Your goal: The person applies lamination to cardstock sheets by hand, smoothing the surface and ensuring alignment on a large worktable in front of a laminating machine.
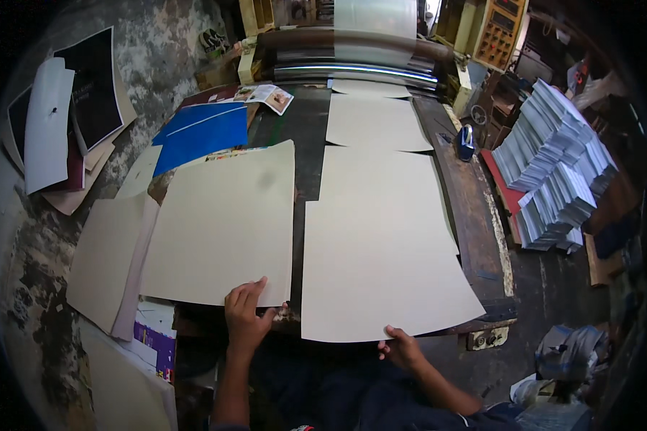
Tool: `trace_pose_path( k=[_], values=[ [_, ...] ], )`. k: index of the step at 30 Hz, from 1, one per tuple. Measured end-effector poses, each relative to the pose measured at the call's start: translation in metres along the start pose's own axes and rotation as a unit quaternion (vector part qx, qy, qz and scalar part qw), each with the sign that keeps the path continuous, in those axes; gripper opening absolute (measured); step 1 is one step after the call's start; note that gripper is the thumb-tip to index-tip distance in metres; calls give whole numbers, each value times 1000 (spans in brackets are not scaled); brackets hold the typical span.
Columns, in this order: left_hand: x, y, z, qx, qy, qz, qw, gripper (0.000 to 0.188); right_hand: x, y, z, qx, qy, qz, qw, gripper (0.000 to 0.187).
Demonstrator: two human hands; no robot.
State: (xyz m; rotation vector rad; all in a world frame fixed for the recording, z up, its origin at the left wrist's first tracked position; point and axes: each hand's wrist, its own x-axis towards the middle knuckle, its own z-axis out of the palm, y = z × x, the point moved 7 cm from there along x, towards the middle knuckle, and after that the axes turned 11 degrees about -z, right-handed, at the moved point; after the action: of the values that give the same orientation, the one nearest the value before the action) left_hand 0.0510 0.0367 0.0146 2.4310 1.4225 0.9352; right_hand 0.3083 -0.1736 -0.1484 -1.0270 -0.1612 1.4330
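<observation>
At 12 o'clock in the head view, a roller machine point(295, 41) stood beyond the dark worktable point(310, 129). A pale sheet point(381, 251) stretched from the centre toward 5 o'clock, where the right hand point(404, 349) pinched its near edge. At 7 o'clock, the left hand point(245, 310) touched a pale stack point(223, 223); whether it gripped, I could not tell.

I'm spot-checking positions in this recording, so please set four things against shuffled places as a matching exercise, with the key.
1. Left hand
2. Right hand
3. Blue sheet
4. White paper stacks

A. Right of the bench
B. At the near edge of the left pale stack
C. Beyond that stack
D. At the near edge of the front pale sheet

Pairs: 1-B, 2-D, 3-C, 4-A
</observation>
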Motion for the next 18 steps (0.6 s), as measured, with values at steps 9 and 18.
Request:
trace_pose_path(
  k=[9,18],
  values=[
    [18,-43,0,-152,26,-221,963,39,-21,27,-4,-20,105,15,994,31],
    [39,-64,17,-190,-51,-294,935,36,-22,35,-1,-27,71,41,996,40]
  ],
)
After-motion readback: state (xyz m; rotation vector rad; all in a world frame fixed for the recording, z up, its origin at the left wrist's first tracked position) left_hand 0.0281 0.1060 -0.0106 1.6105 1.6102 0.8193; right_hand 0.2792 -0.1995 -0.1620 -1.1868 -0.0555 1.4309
